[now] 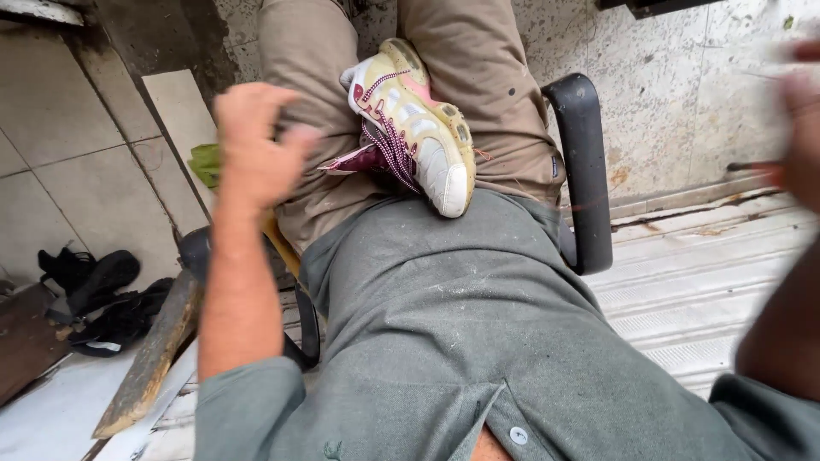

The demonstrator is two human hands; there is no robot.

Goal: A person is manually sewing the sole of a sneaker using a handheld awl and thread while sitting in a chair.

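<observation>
Hands off the worn cream-and-maroon laced sneaker [412, 128] in the lap: left hand [256, 145] hovers empty, fingers spread, right hand [805, 128] blurred at right edge, grip unclear.

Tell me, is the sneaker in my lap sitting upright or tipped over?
Tipped over. The sneaker lies on its side between the thighs, laces facing the left hand, toe toward the shirt.
</observation>
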